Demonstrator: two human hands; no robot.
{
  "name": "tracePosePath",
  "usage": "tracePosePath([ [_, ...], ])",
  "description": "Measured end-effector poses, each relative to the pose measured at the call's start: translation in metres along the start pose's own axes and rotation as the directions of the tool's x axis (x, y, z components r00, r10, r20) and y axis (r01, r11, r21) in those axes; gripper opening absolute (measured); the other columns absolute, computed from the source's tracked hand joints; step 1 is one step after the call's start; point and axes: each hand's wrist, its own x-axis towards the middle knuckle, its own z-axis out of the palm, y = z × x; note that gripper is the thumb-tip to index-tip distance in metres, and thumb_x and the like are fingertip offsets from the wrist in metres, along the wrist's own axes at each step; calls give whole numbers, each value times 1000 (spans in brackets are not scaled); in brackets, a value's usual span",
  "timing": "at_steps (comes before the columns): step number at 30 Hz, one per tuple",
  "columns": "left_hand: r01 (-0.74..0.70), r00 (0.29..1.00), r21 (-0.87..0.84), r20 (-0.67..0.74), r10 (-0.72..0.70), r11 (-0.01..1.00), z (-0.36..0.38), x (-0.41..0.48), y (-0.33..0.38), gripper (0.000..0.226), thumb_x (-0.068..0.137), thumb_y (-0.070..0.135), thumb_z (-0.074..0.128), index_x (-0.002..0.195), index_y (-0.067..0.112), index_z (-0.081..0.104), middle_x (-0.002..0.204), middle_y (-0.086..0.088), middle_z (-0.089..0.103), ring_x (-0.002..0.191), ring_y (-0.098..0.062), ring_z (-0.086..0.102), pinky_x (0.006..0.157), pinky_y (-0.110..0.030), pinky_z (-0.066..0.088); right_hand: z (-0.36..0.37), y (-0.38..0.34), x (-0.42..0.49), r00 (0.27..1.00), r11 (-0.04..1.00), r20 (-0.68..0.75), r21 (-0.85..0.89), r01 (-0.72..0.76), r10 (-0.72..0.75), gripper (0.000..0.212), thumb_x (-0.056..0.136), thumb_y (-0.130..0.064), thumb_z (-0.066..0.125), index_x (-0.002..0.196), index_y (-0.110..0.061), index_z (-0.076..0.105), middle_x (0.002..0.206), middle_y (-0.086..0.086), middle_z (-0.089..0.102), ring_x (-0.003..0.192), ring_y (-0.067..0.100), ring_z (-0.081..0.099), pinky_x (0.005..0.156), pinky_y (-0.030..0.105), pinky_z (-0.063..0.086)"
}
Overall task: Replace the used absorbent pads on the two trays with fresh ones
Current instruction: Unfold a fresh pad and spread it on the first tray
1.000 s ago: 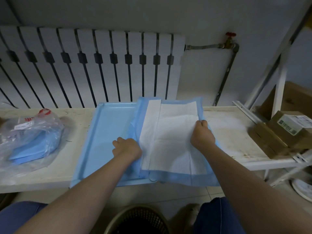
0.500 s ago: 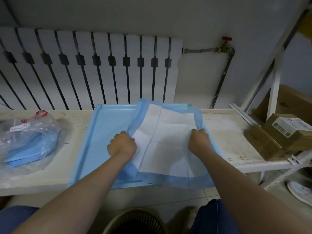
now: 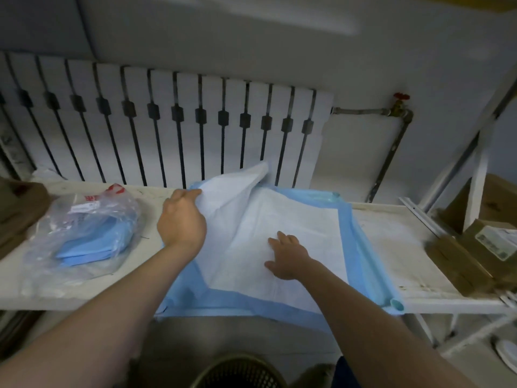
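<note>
At the left, the plastic bag [image 3: 84, 233] with more blue pads lies on the surface [image 3: 25, 287], apart from the work. The left hand [image 3: 181, 222] grips the folded-over flap of the fresh pad [image 3: 302, 219] and holds it up above the left part of the tray. If it pulls too sharply, I think the whole sheet may slide with it, because it looks thin and light. The right hand [image 3: 288, 259] lies flat on the middle of the pad, fingers spread, holding nothing; this is the only anchor. The pad covers most of the blue tray [image 3: 396, 305], and its near border seems to hang over the front edge, so it could end crooked or slip off forward.
</note>
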Motion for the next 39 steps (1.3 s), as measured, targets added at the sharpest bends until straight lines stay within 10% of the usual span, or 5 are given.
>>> tracePosePath([
  [7,162,967,215,160,-199,963,-4,-9,-60,58,84,-2,52,140,5,36,141,-18,36,124,-39,36,96,-44,41,6,-23,-2,999,997,41,-71,5,-2,77,94,-53,43,152,-17,9,161,9,-2,148,30,0,119,48,11],
  [14,360,922,-20,163,-352,933,17,-23,-65,66,94,19,53,150,20,19,156,-13,8,139,-36,24,109,-45,29,11,-27,-15,998,999,60,-51,17,-14,87,89,-64,44,152,-15,9,161,9,0,148,31,2,119,49,12],
  [18,13,964,452,232,-132,892,22,-31,-63,85,84,40,64,150,27,12,156,-17,-16,144,-36,-12,112,-60,-4,16,-31,-27,993,998,104,-30,52,-49,101,81,-72,47,152,-16,4,161,8,-3,148,29,-1,119,50,10],
  [25,-162,872,375,488,-46,913,38,-65,-28,70,93,63,29,152,28,12,160,-5,-11,146,-27,-16,110,-58,-15,26,-46,-46,963,982,230,-92,167,-142,122,72,-71,61,151,-11,-10,159,9,-16,146,28,-16,119,52,-1],
  [39,-51,692,265,705,-157,963,45,-77,-14,56,100,51,22,147,22,33,154,-3,31,141,-26,28,117,-47,10,47,-45,-74,914,939,-218,-117,324,-343,31,85,-33,66,112,-17,70,124,1,60,117,20,45,96,30,41],
])
